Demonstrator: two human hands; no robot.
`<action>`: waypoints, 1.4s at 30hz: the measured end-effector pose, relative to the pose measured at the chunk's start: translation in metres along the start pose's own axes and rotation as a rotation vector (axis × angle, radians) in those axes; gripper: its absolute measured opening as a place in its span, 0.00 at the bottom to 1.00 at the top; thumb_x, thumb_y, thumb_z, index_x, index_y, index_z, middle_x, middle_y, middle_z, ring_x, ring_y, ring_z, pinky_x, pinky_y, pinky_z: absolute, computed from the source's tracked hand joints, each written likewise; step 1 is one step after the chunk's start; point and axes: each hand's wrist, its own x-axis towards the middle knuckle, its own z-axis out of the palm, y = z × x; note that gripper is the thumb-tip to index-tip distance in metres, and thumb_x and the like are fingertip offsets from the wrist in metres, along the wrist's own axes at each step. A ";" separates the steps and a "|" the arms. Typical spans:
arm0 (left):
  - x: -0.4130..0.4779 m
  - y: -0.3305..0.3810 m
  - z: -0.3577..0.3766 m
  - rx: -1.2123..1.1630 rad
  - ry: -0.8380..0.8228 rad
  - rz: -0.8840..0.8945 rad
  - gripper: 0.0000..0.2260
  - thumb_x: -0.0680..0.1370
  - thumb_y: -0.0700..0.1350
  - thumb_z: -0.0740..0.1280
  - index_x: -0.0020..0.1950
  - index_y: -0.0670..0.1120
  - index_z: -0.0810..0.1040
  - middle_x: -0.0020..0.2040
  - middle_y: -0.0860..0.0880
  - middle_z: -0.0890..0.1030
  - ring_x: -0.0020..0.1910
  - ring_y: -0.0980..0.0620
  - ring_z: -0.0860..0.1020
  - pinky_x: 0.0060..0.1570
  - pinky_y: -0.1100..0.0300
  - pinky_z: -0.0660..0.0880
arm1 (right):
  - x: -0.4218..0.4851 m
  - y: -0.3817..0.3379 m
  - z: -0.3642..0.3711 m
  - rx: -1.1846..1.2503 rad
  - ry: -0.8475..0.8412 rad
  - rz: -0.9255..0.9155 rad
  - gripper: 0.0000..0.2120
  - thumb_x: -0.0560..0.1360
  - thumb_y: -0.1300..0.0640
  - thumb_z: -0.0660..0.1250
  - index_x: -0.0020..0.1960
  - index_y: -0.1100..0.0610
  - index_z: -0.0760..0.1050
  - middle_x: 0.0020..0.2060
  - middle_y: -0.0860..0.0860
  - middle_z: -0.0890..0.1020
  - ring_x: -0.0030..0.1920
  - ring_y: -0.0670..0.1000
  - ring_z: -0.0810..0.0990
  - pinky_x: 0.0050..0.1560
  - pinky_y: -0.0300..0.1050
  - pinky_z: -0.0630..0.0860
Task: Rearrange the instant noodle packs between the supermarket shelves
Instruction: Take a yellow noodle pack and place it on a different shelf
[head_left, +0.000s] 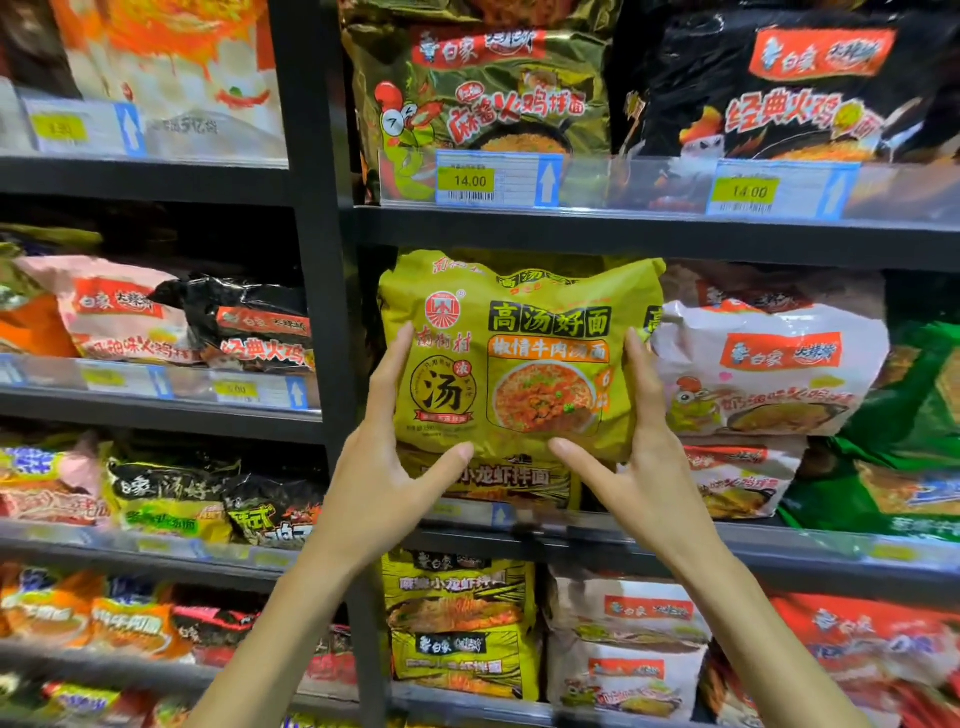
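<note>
A large yellow noodle multipack with a soup-bowl picture is held upright in front of the middle shelf of the right bay. My left hand grips its lower left side, thumb under the bottom edge. My right hand grips its lower right side the same way. Behind and below the pack lies another yellow pack on the shelf. A pink-and-white pack sits just to the right, touching the held pack's edge.
A black upright post divides two shelf bays. The shelf above holds a gold pack and a black pack behind price tags. Green packs fill the far right. The lower and left shelves are crowded with packs.
</note>
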 end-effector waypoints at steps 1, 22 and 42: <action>0.000 0.002 -0.001 0.026 -0.012 -0.007 0.46 0.73 0.51 0.73 0.80 0.69 0.47 0.77 0.74 0.58 0.69 0.69 0.71 0.69 0.57 0.71 | 0.000 -0.001 0.000 -0.008 0.003 -0.007 0.50 0.71 0.46 0.74 0.78 0.31 0.41 0.69 0.18 0.51 0.74 0.45 0.68 0.70 0.59 0.71; -0.007 -0.002 0.007 -0.157 0.074 -0.001 0.44 0.74 0.42 0.74 0.82 0.62 0.52 0.80 0.60 0.63 0.76 0.57 0.69 0.72 0.46 0.71 | -0.008 -0.010 -0.012 0.066 -0.010 0.006 0.50 0.70 0.54 0.78 0.76 0.29 0.49 0.68 0.18 0.57 0.71 0.32 0.65 0.71 0.45 0.69; -0.084 0.057 -0.006 -0.296 0.000 0.020 0.41 0.75 0.38 0.73 0.82 0.54 0.56 0.81 0.57 0.62 0.79 0.54 0.65 0.73 0.43 0.69 | -0.091 -0.088 -0.050 0.040 0.062 0.047 0.42 0.72 0.57 0.77 0.77 0.36 0.58 0.73 0.30 0.65 0.71 0.36 0.68 0.69 0.49 0.72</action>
